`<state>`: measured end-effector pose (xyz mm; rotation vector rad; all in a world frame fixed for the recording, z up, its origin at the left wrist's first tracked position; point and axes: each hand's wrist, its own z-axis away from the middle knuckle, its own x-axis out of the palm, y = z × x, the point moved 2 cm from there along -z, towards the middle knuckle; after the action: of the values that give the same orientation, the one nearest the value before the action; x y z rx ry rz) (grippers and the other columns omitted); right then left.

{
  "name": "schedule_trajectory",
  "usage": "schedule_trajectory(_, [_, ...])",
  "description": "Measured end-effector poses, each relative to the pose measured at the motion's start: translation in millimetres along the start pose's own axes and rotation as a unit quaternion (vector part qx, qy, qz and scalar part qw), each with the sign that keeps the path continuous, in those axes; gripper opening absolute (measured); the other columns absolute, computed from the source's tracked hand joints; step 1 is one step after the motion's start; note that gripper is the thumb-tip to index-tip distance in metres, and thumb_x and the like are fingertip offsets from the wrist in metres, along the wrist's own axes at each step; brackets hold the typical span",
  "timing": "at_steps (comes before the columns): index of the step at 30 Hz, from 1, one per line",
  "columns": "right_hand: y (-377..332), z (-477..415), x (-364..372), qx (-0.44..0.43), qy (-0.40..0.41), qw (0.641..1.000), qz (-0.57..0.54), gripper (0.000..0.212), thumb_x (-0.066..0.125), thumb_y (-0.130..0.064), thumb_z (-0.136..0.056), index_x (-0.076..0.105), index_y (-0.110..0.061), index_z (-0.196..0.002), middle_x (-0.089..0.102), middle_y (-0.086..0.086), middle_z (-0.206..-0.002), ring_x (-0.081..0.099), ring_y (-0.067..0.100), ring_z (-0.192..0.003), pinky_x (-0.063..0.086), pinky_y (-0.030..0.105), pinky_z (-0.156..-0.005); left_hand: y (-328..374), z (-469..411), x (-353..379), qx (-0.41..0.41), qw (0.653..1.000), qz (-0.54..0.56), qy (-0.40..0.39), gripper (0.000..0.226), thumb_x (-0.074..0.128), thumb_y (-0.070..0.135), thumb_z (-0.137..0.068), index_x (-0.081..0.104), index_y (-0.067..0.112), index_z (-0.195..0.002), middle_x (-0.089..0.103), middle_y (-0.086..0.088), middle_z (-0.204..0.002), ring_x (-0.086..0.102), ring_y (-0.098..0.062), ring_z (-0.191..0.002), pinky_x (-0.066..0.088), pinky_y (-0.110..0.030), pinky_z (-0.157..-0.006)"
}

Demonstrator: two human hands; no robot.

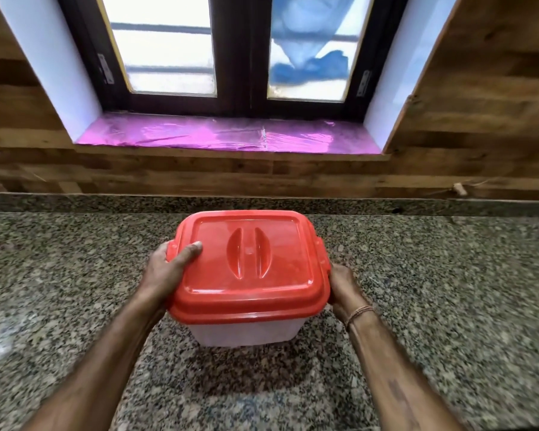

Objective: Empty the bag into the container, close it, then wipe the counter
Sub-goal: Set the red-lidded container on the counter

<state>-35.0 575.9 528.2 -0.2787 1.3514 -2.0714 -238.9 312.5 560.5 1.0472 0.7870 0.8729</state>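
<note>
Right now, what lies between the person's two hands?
The head view shows the container with its red lid on, standing on the granite counter. The left hand grips the lid's left edge; the right hand is against its right side.

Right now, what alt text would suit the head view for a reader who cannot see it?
Two bare hands grip a translucent container with a red lid on, the left hand and right hand at opposite sides, on a speckled granite counter. Behind it are a wood-panelled wall and a window with a pink-lined sill.
</note>
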Motion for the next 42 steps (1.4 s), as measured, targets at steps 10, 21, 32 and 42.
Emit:
schedule_trajectory(10, [-24,44,17,-0.153,-0.028,0.987,0.031,0.066,0.033,-0.068,-0.099,0.042,-0.027,-0.150,0.075,0.007,-0.112,0.079,0.020,-0.085,0.066,0.038,-0.067,2,4,1,0.008,1.000,0.000,0.002,0.066,0.075,0.051,-0.084,0.049,0.022,-0.137,0.068,-0.011,-0.117,0.074,-0.030,-0.094,0.064,-0.050,-0.075])
schedule_trajectory(21, [-35,57,22,-0.168,-0.010,0.986,0.021,0.108,0.050,-0.094,-0.071,0.024,-0.037,-0.159,0.057,0.008,-0.148,0.068,0.028,-0.119,0.060,0.059,-0.090,22,13,1,0.061,0.998,0.029,0.013,0.086,0.077,0.047,-0.083,0.036,0.017,-0.152,0.063,-0.008,-0.124,0.071,-0.022,-0.099,0.063,-0.044,-0.079])
schedule_trajectory(32, [-83,38,-43,-0.128,-0.056,0.964,-0.226,0.068,0.081,-0.015,-0.080,0.054,-0.021,-0.141,0.074,0.014,-0.124,0.076,0.032,-0.101,0.064,0.042,-0.073,84,11,49,0.142,0.990,-0.002,0.022,0.097,0.077,0.069,-0.066,0.048,0.020,-0.144,0.069,-0.004,-0.123,0.069,-0.020,-0.109,0.056,-0.043,-0.098])
schedule_trajectory(42, [-53,-11,-202,-0.116,-0.002,0.956,-0.269,0.058,0.074,-0.011,-0.086,0.057,-0.020,-0.140,0.073,0.013,-0.124,0.078,0.024,-0.089,0.065,0.040,-0.066,76,45,210,0.122,0.985,-0.089,-0.079,0.084,0.036,0.082,-0.089,0.045,0.022,-0.147,0.057,-0.007,-0.145,0.051,-0.032,-0.134,0.043,-0.049,-0.112])
